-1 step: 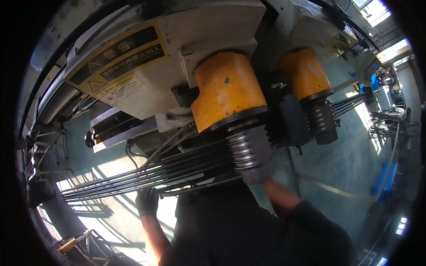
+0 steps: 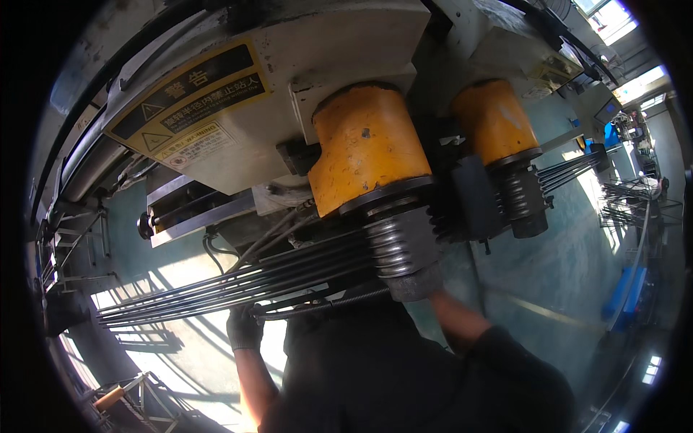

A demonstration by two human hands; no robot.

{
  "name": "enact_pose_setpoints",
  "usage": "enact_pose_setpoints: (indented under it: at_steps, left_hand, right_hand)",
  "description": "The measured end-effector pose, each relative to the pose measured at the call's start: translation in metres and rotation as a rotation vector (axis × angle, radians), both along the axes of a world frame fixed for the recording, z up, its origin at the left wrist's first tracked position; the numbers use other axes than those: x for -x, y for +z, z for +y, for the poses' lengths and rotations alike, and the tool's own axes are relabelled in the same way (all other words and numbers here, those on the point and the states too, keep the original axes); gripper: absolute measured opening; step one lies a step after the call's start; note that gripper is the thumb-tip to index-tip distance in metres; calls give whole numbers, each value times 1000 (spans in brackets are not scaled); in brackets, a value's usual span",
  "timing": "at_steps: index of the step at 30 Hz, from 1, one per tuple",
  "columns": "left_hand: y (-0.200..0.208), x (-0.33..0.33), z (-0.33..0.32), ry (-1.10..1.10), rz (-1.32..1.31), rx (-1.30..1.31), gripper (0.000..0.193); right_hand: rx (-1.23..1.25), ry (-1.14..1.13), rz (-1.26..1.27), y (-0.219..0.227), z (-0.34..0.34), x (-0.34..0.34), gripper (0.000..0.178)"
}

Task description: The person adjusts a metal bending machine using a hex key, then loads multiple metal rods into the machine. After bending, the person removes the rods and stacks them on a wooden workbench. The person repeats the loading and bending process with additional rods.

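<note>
My left hand [image 2: 246, 329], in a dark glove, is raised with its fingers curled at the lower side of a bundle of long dark metal rods [image 2: 216, 290]. Beside it lies the left end of a thin ribbed bar [image 2: 317, 310], which runs right toward the machine head; what the fingers grip is hidden. My right forearm [image 2: 460, 323] reaches up behind the near machine head, a ridged metal roller and dark block [image 2: 404, 249] under an orange cylinder [image 2: 372, 148]. The fingers of my right hand are hidden there.
A second orange cylinder [image 2: 494, 119] stands to the right, with rods [image 2: 570, 171] running on beyond it. Overhead is a grey machine housing [image 2: 289, 79] with a warning label [image 2: 191, 97]. Blue bins [image 2: 624, 292] stand far right; a metal frame [image 2: 141, 400] sits lower left.
My left hand has shifted very slightly to the right. The machine heads and rods look almost the same, and my right arm keeps its place.
</note>
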State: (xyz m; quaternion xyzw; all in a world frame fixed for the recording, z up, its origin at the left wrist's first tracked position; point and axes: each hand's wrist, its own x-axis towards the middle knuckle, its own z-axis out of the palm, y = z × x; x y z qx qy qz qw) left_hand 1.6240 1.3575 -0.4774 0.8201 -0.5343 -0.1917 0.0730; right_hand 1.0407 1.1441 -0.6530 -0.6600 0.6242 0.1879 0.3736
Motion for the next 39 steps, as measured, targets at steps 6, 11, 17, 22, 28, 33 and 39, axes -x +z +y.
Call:
enact_pose_setpoints:
  at_steps: [6,11,17,22,28,33,39]
  left_hand:
    - [57,51,-43,-125,-68,102,9]
    - [66,30,-45,200,96,39,27]
    - [21,6,-41,-621,-632,29,26]
    - [29,-2,-53,-568,-652,199,19]
    - [107,-62,-52,-401,-1064,112,29]
    - [179,-69,-65,77,-709,466,31]
    - [269,-28,-84,332,-189,849,34]
  right_hand:
    - [-28,-248,-22,39,-14,24,63]
    - [27,-490,-30,122,49,26,65]
    - [27,-725,85,179,133,68,58]
    - [361,-997,120,235,125,145,52]
    - [906,-1014,58,362,4,212,53]
    - [1262,-789,-26,465,-88,200,48]
    - [977,-514,128,503,-144,171,66]
